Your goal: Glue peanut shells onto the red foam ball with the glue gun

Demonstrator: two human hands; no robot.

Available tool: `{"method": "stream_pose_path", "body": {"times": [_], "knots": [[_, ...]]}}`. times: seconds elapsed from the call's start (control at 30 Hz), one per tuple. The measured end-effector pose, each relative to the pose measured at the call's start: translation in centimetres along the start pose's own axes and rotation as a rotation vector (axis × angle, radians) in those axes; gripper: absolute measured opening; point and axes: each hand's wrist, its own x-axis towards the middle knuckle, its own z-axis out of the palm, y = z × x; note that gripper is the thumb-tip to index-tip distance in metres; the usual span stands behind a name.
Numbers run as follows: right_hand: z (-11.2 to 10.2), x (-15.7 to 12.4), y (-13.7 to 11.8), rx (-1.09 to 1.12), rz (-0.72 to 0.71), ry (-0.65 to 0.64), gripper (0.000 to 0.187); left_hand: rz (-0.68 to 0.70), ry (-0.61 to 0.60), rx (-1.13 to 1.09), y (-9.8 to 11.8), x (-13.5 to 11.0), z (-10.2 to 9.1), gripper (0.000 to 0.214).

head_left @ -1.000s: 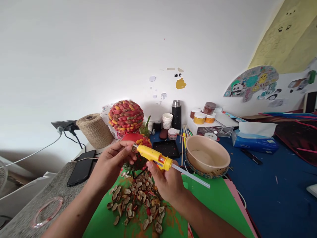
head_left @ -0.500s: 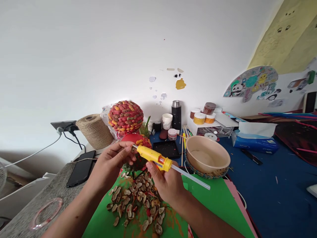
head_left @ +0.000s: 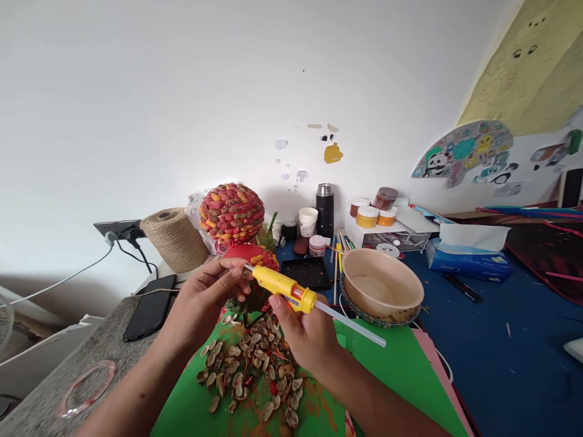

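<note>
My right hand [head_left: 307, 331] is wrapped round a yellow hot glue gun [head_left: 277, 285]; a clear glue stick [head_left: 350, 323] juts from its rear. The nozzle points left, at the fingertips of my left hand [head_left: 221, 285]. Those fingers pinch a small brown peanut shell [head_left: 246, 272], mostly covered by fingers and nozzle. Just behind the hands is a red rounded form [head_left: 241, 254] partly covered with painted shells. Below lie many loose peanut shells [head_left: 237, 376] on a paint-stained green sheet [head_left: 387, 376].
A beige bowl [head_left: 382, 282] stands to the right, near a tissue box [head_left: 469, 258]. At the back are a shell-covered ball [head_left: 232, 212], a twine spool [head_left: 170, 240], a black thermos [head_left: 325, 211] and paint jars [head_left: 367, 216]. A phone [head_left: 149, 308] lies at left.
Almost nothing differs. Both hands hold the same pose, with the nozzle at the shell; the view has shifted very slightly.
</note>
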Motion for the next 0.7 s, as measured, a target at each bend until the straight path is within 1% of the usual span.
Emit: {"method": "stream_pose_path", "body": {"times": [0.17,0.5,0.7], "knots": [[0.03,-0.03,0.04,0.013,0.020,-0.004,0.066,0.001,-0.007,0.002,0.04,-0.06,-0.04,0.049],[-0.05,-0.06,-0.09,-0.036,-0.050,0.024,0.071,-0.013,-0.005,0.007,0.19,-0.13,0.05,0.053],[0.04,0.11,-0.17,0.041,-0.063,0.055,0.062,-0.010,-0.020,0.015,0.05,-0.01,0.10,0.052]]}}
